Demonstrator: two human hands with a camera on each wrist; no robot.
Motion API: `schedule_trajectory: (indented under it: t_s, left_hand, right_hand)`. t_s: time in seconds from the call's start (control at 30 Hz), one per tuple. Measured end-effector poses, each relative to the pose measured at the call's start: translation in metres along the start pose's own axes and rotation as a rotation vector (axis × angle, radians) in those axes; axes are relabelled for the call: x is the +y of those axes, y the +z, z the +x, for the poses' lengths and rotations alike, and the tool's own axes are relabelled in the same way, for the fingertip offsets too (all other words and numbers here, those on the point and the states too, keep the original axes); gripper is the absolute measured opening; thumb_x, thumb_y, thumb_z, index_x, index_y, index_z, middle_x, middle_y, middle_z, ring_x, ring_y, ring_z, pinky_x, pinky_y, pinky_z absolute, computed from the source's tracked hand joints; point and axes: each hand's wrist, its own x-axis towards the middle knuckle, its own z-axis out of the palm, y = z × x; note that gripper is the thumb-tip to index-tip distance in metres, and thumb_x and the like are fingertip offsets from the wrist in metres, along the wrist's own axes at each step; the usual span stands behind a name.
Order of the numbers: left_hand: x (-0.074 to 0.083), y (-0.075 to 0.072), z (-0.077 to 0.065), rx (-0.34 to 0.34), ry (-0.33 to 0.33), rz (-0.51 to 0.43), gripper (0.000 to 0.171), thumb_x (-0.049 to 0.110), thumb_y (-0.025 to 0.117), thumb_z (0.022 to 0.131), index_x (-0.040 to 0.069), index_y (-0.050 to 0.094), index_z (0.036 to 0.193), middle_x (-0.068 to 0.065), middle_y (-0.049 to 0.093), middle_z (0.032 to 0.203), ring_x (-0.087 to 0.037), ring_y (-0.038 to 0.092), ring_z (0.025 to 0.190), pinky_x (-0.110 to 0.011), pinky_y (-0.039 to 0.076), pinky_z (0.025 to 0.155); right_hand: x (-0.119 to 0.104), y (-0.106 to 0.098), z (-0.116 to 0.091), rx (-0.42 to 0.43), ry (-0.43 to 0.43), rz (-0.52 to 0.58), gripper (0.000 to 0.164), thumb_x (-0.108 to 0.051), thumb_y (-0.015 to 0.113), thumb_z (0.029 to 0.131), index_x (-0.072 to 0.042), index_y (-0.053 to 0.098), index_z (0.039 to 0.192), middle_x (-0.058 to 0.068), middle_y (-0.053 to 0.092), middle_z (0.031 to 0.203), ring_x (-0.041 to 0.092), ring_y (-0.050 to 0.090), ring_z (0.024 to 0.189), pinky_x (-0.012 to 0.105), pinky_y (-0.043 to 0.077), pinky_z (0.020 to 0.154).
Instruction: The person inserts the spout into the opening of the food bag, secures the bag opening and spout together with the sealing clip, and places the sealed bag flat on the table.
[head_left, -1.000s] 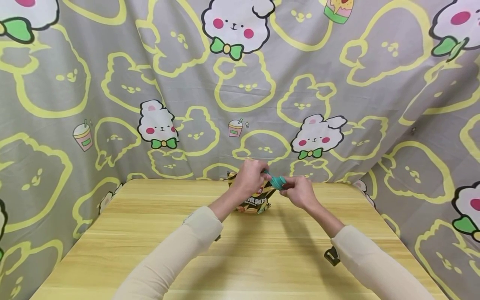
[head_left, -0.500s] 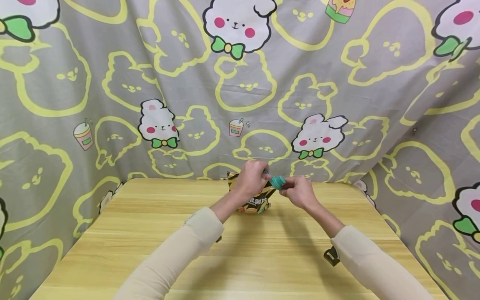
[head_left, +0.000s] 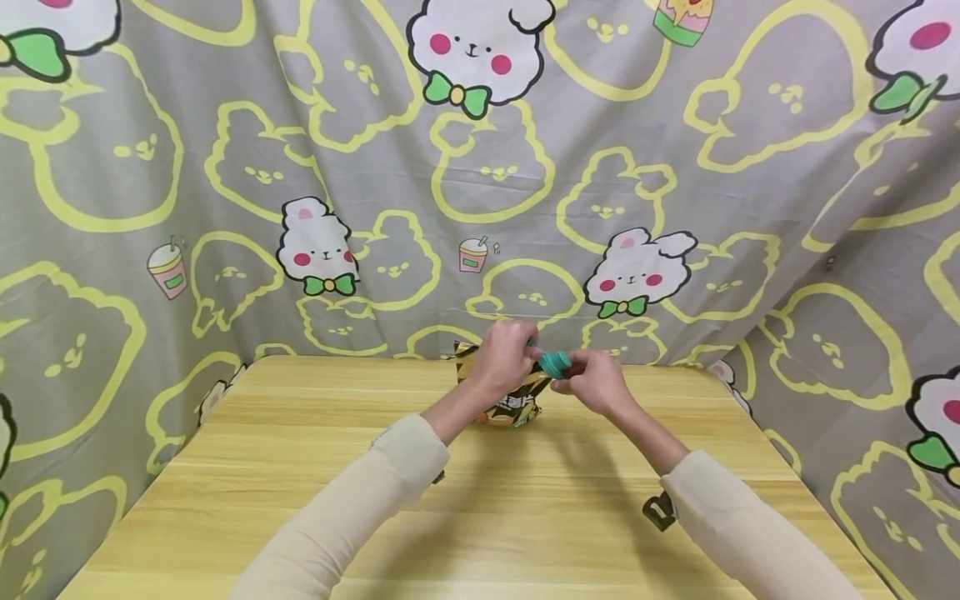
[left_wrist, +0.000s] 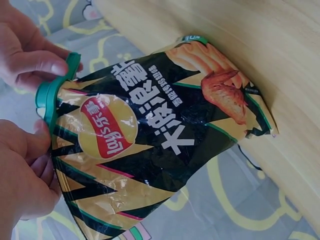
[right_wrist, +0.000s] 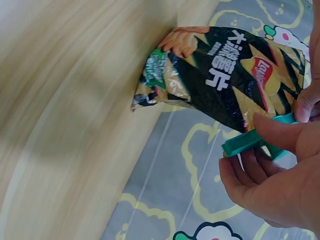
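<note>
A black-and-gold potato chip bag (left_wrist: pixel 165 125) stands near the far edge of the table, its base on the wood. Across one upper corner lies a green bag clip (head_left: pixel 556 364). My left hand (head_left: pixel 504 360) pinches the bag's top edge beside the clip, and its thumb reaches the clip's near end in the left wrist view. On the other side my right hand (head_left: pixel 597 382) holds the clip's outer part between thumb and fingers, plainest in the right wrist view. The left hand covers part of the bag in the head view.
The light wooden table (head_left: pixel 300 467) spreads out below both arms. Behind it and at both sides hangs a grey curtain (head_left: pixel 510 242) with cartoon prints. A dark strap piece (head_left: pixel 660 511) hangs by the right sleeve.
The right hand's fingers shift slightly on the clip, one fingertip now lower beside the bag. Left hand and bag stay nearly in place.
</note>
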Motion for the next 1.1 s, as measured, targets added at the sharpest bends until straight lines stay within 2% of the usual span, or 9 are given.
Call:
schedule_trajectory:
  t_s: [0.17, 0.27, 0.5, 0.67, 0.83, 0.97, 1.1]
  left_hand:
    - [-0.001, 0.001, 0.0, 0.011, 0.016, 0.003, 0.014, 0.009, 0.077, 0.09, 0.009, 0.069, 0.079, -0.002, 0.072, 0.074, -0.016, 0.069, 0.07, -0.026, 0.056, 0.067]
    - [-0.002, 0.001, -0.001, 0.009, 0.025, 0.008, 0.014, 0.01, 0.077, 0.09, 0.008, 0.069, 0.079, -0.002, 0.071, 0.075, -0.016, 0.067, 0.069, -0.026, 0.055, 0.066]
    - [-0.002, 0.001, -0.005, 0.009, 0.039, 0.01, 0.014, 0.012, 0.077, 0.091, 0.008, 0.067, 0.082, -0.002, 0.07, 0.077, -0.016, 0.065, 0.072, -0.026, 0.053, 0.069]
    - [-0.002, 0.001, -0.005, 0.004, 0.046, -0.002, 0.009, 0.012, 0.079, 0.088, 0.007, 0.071, 0.086, -0.003, 0.073, 0.082, -0.018, 0.068, 0.078, -0.029, 0.055, 0.073]
    - [0.0, 0.0, -0.004, -0.027, 0.024, 0.007, 0.008, 0.012, 0.079, 0.088, 0.007, 0.077, 0.095, -0.004, 0.077, 0.091, -0.02, 0.072, 0.086, -0.03, 0.058, 0.078]
    - [0.002, -0.002, -0.004, -0.051, 0.0, 0.004, 0.005, 0.006, 0.076, 0.089, 0.008, 0.077, 0.094, -0.004, 0.077, 0.09, -0.018, 0.072, 0.084, -0.026, 0.058, 0.074]
    - [0.003, -0.002, -0.003, -0.063, -0.016, 0.004, 0.009, 0.0, 0.074, 0.089, 0.008, 0.076, 0.091, -0.003, 0.077, 0.087, -0.016, 0.071, 0.079, -0.023, 0.056, 0.07]
  right_hand:
    - [-0.007, 0.001, 0.001, -0.002, 0.024, 0.02, 0.027, -0.02, 0.085, 0.082, -0.005, 0.065, 0.088, 0.006, 0.065, 0.077, 0.019, 0.056, 0.071, 0.029, 0.045, 0.062]
    - [-0.009, 0.004, 0.002, 0.003, 0.023, 0.024, 0.03, -0.022, 0.086, 0.082, -0.004, 0.063, 0.088, 0.005, 0.06, 0.075, 0.019, 0.05, 0.068, 0.029, 0.042, 0.06]
    - [-0.009, 0.01, 0.006, 0.025, 0.037, 0.049, 0.036, -0.019, 0.086, 0.081, -0.001, 0.071, 0.109, 0.015, 0.071, 0.094, 0.021, 0.058, 0.075, 0.028, 0.049, 0.063]
    - [-0.006, 0.011, 0.008, 0.043, 0.038, 0.048, 0.035, -0.019, 0.086, 0.081, -0.002, 0.072, 0.109, 0.015, 0.072, 0.096, 0.022, 0.059, 0.077, 0.028, 0.049, 0.063]
    - [-0.005, 0.011, 0.008, 0.046, 0.037, 0.048, 0.035, -0.021, 0.086, 0.082, -0.002, 0.072, 0.108, 0.013, 0.072, 0.092, 0.021, 0.058, 0.074, 0.029, 0.047, 0.062]
    - [-0.007, 0.011, 0.008, 0.051, 0.046, 0.04, 0.035, -0.021, 0.087, 0.081, -0.002, 0.072, 0.106, 0.012, 0.071, 0.088, 0.02, 0.056, 0.072, 0.029, 0.046, 0.061]
    - [-0.009, 0.011, 0.008, 0.056, 0.059, 0.033, 0.034, -0.02, 0.087, 0.08, -0.002, 0.072, 0.105, 0.011, 0.07, 0.087, 0.021, 0.056, 0.073, 0.029, 0.046, 0.061]
